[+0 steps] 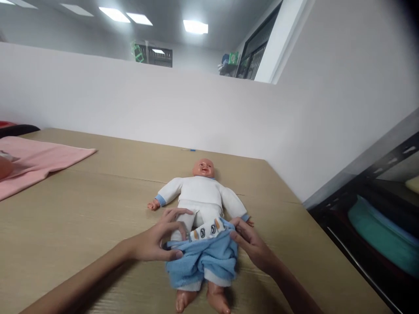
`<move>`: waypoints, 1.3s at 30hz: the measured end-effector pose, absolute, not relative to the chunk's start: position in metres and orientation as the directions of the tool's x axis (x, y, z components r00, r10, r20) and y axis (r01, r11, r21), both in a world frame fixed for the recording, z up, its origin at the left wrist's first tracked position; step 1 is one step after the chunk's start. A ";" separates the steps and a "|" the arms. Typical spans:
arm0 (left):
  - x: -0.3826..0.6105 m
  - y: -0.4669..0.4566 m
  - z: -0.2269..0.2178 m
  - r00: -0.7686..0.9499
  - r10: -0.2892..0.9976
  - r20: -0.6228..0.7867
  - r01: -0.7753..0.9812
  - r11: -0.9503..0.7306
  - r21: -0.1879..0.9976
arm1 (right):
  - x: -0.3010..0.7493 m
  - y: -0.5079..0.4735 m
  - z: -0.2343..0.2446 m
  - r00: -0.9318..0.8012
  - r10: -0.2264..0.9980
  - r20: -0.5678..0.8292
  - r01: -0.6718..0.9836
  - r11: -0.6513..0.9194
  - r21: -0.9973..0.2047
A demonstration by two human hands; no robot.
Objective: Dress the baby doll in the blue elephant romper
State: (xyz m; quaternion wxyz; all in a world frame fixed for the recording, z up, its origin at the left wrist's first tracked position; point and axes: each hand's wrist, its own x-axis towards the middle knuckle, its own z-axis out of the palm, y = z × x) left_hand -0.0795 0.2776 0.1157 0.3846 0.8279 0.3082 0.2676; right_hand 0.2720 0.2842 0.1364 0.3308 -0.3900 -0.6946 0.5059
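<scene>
Doll (200, 190) on its back on the table (98, 226): white torso, blue cuffs (160, 200); blue trousers (200, 264) bunched around its legs, printed white waist panel (207, 230). Left hand (157, 237) spread at the trousers' waist, I cannot tell whether gripping; right hand (253, 245) pinching the edge. Rack (376, 172) at right holds a teal bundle (382, 235).

Legible text, labels, numbers and signs: none, the printed white waistband (208, 230) of the blue trousers (212, 253) bearing dark ringed motifs rather than readable lettering, the distant green packet (233, 58) too small to decipher
</scene>
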 end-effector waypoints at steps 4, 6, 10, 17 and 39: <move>-0.075 0.285 0.093 0.574 0.761 0.302 0.122 -0.444 0.888 | 0.260 0.308 0.110 -0.377 0.926 0.004 0.124 0.055 -0.991; -0.069 0.287 0.085 0.469 0.826 0.313 0.022 -0.365 0.931 | 0.257 0.312 0.100 -0.345 0.939 0.001 0.130 0.049 -0.990; -0.068 0.283 0.075 0.349 0.889 0.296 0.061 -0.337 0.939 | 0.263 0.308 0.087 -0.336 0.941 -0.028 0.209 0.046 -0.977; -0.080 0.271 0.076 0.447 0.865 0.228 0.175 -0.334 0.926 | 0.266 0.291 0.088 -0.365 0.887 -0.281 -0.069 -0.327 -0.942; -0.059 0.340 0.082 0.381 0.893 0.238 0.010 -0.262 0.965 | 0.241 0.351 0.118 -0.180 0.947 0.267 0.263 0.308 -0.914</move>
